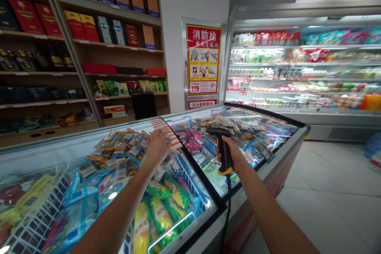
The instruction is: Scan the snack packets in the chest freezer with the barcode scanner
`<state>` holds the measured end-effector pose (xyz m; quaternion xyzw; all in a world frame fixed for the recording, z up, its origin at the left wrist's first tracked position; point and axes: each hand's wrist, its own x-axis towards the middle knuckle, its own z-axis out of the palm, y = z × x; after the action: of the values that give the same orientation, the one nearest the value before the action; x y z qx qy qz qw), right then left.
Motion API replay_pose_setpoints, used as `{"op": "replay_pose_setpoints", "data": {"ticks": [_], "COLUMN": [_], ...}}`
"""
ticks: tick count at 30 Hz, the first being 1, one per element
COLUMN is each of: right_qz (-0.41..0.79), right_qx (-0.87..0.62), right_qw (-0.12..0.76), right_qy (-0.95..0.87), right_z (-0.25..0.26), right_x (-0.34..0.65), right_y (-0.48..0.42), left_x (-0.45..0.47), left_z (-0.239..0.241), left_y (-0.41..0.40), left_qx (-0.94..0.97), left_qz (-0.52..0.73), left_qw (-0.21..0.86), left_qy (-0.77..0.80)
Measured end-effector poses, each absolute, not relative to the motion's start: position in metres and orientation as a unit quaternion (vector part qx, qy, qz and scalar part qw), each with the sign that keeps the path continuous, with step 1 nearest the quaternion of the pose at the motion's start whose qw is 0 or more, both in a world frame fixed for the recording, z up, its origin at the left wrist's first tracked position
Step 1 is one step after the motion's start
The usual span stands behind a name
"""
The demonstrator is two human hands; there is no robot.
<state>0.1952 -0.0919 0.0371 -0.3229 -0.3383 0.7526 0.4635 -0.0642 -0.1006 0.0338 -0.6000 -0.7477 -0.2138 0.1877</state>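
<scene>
Left forearm (119,202) bare, entering from the lower edge, slanting up and to the right. Left wrist (149,162) roughly in line with it. Left hand (158,145) reaching forward, back upward, fingers directed away from the body — tips hard to make out, so grip uncertain. Right forearm (274,210) also bare, coming in from the lower right, slanting up and to the left. Right hand (233,155) closed in a grip, fingers curled round toward the left. Hands well apart — left slightly higher in view than right.
</scene>
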Motion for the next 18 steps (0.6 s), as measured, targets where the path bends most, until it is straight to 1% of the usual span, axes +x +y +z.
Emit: {"op": "replay_pose_setpoints", "data": {"ticks": [4,9,14,18], "right_qz": [0.754,0.749,0.746,0.74], "right_qx": [-0.318,-0.323,-0.328,-0.339], "right_qw": [0.475,0.487,0.489,0.488], "right_qy": [-0.324,-0.313,-0.311,-0.314], "right_z": [0.033,0.032,0.026,0.021], "right_x": [0.203,0.211,0.219,0.221], "right_y": [-0.081,-0.068,-0.053,-0.043], "left_x": [-0.038,-0.024,-0.03,-0.035], "left_z": [0.03,0.006,-0.009,-0.016], "left_y": [-0.045,0.021,0.071,0.093], "left_qx": [-0.642,-0.659,-0.644,-0.642], "left_qz": [-0.218,-0.191,-0.164,-0.148], "left_qw": [0.109,0.031,0.007,-0.006], "left_qy": [-0.727,-0.727,-0.747,-0.752]}}
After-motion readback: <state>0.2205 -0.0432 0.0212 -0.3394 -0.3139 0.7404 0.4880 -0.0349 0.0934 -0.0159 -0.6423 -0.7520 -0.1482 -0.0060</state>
